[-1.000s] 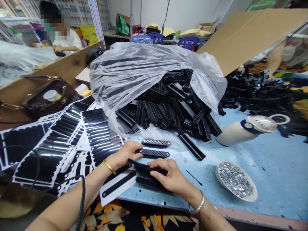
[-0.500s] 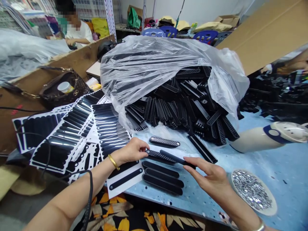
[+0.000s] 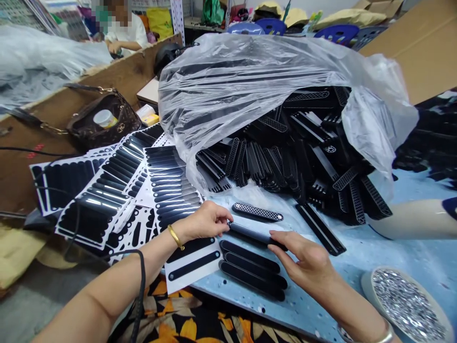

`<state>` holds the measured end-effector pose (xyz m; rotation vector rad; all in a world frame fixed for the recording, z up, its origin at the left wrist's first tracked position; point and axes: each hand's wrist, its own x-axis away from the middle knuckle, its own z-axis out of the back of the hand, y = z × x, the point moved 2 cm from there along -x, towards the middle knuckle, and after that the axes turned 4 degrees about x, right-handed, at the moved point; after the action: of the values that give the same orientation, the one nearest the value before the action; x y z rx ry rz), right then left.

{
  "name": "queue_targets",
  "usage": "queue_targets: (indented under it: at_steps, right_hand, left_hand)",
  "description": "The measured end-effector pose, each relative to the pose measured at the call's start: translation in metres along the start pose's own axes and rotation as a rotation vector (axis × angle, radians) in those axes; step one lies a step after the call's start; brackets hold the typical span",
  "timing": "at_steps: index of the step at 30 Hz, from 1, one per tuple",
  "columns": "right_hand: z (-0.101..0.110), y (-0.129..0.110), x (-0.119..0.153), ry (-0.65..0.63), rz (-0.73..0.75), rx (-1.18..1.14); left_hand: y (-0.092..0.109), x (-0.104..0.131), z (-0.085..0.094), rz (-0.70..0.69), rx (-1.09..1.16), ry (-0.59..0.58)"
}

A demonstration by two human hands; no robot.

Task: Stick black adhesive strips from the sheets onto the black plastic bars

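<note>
Between both hands (image 3: 207,220) (image 3: 309,257), a black strip (image 3: 250,232); red marks (image 3: 31,155) illegible

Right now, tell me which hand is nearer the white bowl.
Right. The right hand is left of the white bowl; the left hand is farther left.

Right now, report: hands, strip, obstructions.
Left hand at left end of strip, right hand pinching right end. Strip slants between them. Patterned bar beyond, three black bars nearer; nothing seen blocking.
</note>
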<state>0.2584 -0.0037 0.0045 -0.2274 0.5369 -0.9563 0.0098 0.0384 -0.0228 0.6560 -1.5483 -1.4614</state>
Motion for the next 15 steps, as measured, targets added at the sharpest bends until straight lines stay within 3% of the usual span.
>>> queue_targets:
  at_steps: [15]
  right_hand:
    - [0.0037,-0.0013,0.0014,0.061,-0.02,0.012]
  left_hand:
    - [-0.0005,-0.0012,-0.0003,0.045,0.023,0.007]
